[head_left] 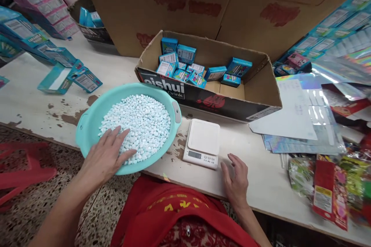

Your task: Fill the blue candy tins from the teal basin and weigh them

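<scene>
A turquoise basin [87,125] sits at the table's front edge, filled with small pale blue and white pellets [142,123] that look like candies. Over its near left rim reaches my left hand [108,150], fingers spread and resting on the pellets, holding none that I can see. To the right of the basin lies a white digital kitchen scale [204,137] with a bare platform. My right hand [236,179] rests on the table just right of the scale, thumb apart from the loosely bent fingers, nothing in it.
Behind the scale stands an open cardboard box [232,104] with several small blue boxes [185,54] inside. More blue cartons [87,79] lie at the left. Plastic sheets and paper [286,112] and colourful packets [327,193] cover the right. A red stool [26,170] stands at lower left.
</scene>
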Motion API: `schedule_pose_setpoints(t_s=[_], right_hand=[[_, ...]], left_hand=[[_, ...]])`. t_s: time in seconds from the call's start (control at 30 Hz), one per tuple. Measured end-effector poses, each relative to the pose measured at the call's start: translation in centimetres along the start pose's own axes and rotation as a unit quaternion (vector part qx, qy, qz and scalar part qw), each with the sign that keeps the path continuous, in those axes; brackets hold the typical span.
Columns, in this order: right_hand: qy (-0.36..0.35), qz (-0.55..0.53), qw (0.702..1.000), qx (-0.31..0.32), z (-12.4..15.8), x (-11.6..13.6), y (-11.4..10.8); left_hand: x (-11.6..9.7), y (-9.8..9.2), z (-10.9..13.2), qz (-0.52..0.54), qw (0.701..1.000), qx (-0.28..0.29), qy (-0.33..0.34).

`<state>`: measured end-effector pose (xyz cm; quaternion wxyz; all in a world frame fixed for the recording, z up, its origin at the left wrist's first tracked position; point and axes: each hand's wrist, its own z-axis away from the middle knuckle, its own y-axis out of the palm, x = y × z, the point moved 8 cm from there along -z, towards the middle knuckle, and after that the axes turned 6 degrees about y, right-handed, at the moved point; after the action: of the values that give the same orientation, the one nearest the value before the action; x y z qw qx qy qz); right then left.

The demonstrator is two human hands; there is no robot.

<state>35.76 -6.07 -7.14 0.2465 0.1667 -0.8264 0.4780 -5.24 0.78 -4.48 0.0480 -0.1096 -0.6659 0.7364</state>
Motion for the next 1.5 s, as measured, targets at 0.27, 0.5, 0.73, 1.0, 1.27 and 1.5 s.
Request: schedule_pose_setpoints(t_s=[0.27,0.5,0.73,1.0,1.27,1.5], right_hand=[[-0.145,-0.025,0.985,-0.086,-9.5,6.0,-3.1],[-0.187,0.032,0.982,0.010,-27.6,9.2,0.7],[-0.104,0.084,0.980,0.149,-39.4,6.2,12.3],[-0.060,0.034,0.972,0.226,-41.1,3.2,17.1],[0.089,-0.069,0.969,0.219,-38.1,5.6,7.2],[0.100,-0.357,0.921,0.119,-25.4,13.5,1.4]], left_hand=[[0.1,2.0,-2.2,0.013,0.993,0.107,0.049],[0.0,2.8,-3.3,0.007,0.993,0.100,0.054],[-0.9,1.5,-3.2,0.050,0.987,0.148,0.034],[-2.2,-0.6,-2.3,0.135,0.976,0.160,-0.066],[-3.1,0.2,-3.0,0.135,0.981,0.109,-0.082],[-4.5,-0.9,-3.9,0.066,0.992,0.098,-0.037]])
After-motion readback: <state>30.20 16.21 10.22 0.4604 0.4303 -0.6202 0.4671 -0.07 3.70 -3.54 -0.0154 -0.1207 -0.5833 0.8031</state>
